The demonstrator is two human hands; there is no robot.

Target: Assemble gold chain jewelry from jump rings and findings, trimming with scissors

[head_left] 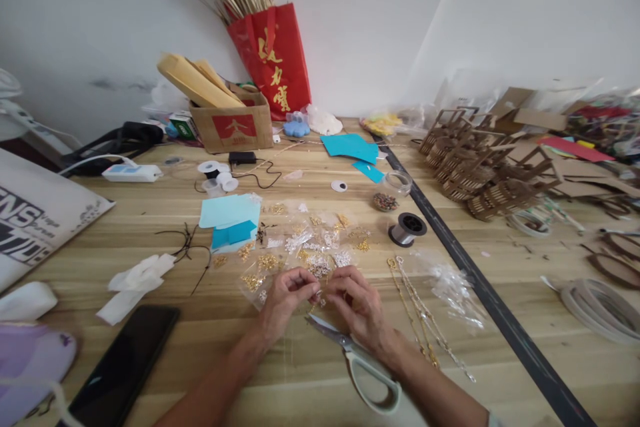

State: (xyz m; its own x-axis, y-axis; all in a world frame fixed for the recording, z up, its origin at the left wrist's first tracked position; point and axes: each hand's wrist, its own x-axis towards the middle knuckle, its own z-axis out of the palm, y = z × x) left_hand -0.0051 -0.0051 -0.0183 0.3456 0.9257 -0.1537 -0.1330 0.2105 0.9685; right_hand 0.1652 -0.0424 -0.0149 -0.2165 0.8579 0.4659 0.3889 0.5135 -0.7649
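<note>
My left hand (293, 293) is closed, thumb and fingers pinching a small shiny jewellery piece (321, 295) whose exact kind is too small to tell. Close beside it, my right hand (356, 300) is also closed in a pinch; whatever it holds is hidden. Scissors (370, 380) with pale handles lie partly open under my right wrist, blades pointing towards my left hand. Just beyond my fingers are clear bags with silver beads (318, 264) and gold findings (269, 261). Gold and silver chains (417, 307) lie to the right of my right hand.
A wire spool (408, 229) and a jar of beads (386, 200) stand at right, near clear plastic bags (455, 287) and a dark strip (480, 300). Brown woven baskets (480, 173) sit farther back. At left lie a black phone (125, 367), white tissue (137, 283) and blue sheets (230, 213).
</note>
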